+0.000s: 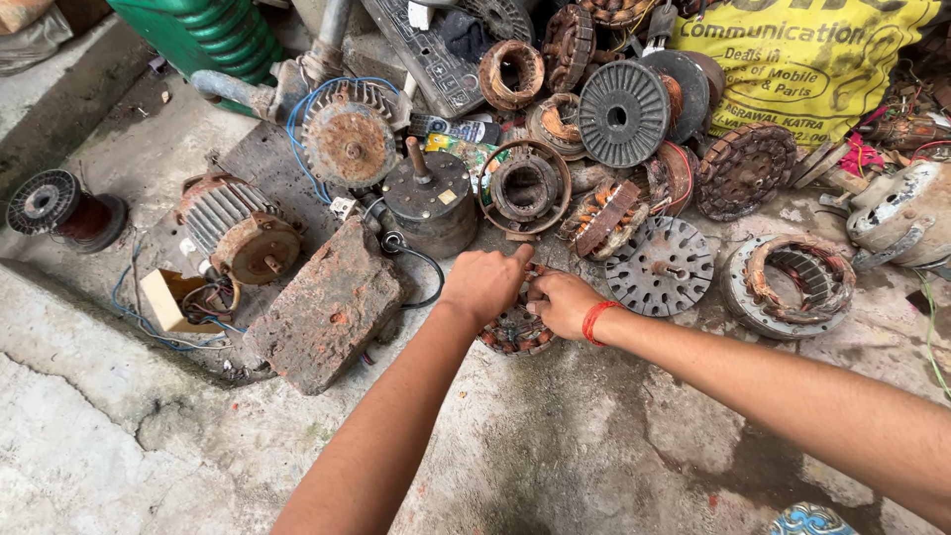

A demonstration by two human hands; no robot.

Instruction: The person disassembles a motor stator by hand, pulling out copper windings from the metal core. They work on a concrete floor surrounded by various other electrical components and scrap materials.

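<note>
A brick (327,307) lies close on your left; open concrete floor (555,446) lies nearer you. Your left hand (485,282) is clenched over the wound stator (515,332), your right hand (565,302) grasping its rim. The stator lies flat on the floor, axis upward, a perforated disc (661,266) just beside it.

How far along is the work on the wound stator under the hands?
Done: nothing visibly removed; the copper windings look in place on the wound stator. In hand: the left hand and right hand both grip its top edge on the concrete floor. Left: rusty motor parts such as the slotted disc lie untouched behind.
</note>
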